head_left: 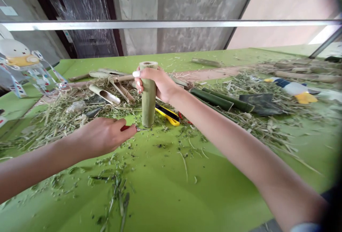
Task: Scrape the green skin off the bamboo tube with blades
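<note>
A pale green bamboo tube (148,103) stands upright on the green table (171,189), its open end up. My right hand (156,82) is wrapped round its upper part. To the left of the tube's base, my left hand (108,134) is closed on a small tool with a red handle (124,128); its thin metal tip points right, close to the foot of the tube. A yellow and black utility knife (167,114) lies just right of the tube.
Cut bamboo pieces (104,94) and shavings lie behind my left hand. Dark green bamboo lengths (212,99) rest at the right, near a dark flat piece (262,104). A cartoon figure (16,52) is at the far left. A metal rail (171,24) crosses behind the table.
</note>
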The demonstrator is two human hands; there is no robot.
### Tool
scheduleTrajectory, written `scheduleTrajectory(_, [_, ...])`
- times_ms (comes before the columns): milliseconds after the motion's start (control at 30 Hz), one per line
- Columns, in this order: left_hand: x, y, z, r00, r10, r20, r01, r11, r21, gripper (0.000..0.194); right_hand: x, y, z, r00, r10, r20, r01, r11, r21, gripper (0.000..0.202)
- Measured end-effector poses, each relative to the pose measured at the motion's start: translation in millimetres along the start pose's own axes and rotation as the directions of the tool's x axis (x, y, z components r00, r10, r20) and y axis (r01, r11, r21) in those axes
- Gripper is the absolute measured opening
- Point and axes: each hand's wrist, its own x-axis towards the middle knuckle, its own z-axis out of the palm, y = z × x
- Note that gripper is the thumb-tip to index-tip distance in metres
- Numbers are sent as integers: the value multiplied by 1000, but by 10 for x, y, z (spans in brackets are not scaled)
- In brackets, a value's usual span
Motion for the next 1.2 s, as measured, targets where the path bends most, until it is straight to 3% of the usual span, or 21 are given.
scheduleTrajectory(200, [138, 140, -99, 998, 14, 65, -24, 989, 148, 32, -5, 4, -111, 996, 50, 75, -54, 997, 52, 13])
scheduleTrajectory(367, [76, 257, -70, 996, -64, 63, 52, 982, 184, 39, 44, 114, 29, 999, -6, -33, 7, 1000, 20, 26])
scheduleTrajectory(533, [63, 327, -35, 996, -55, 76, 37, 974, 224, 41, 35, 132, 120, 996, -26, -90, 23, 999, -28, 29])
scheduleTrajectory(733, [262, 332, -239, 971, -45, 236, 9, 988, 151, 43, 6, 82, 171, 985, -56, -163, 53, 998, -23, 28])
scheduleTrajectory(933, [433, 254, -449, 955, -68, 287, 55, 997, 54, 24, 23, 109, 128, 984, -75, -161, 69, 997, -40, 27])
scheduleTrajectory(1200, [571, 132, -456, 921, -102, 376, 172, 972, -158, 19, 19, 131, 95, 990, -85, -109, 83, 996, -22, 18])
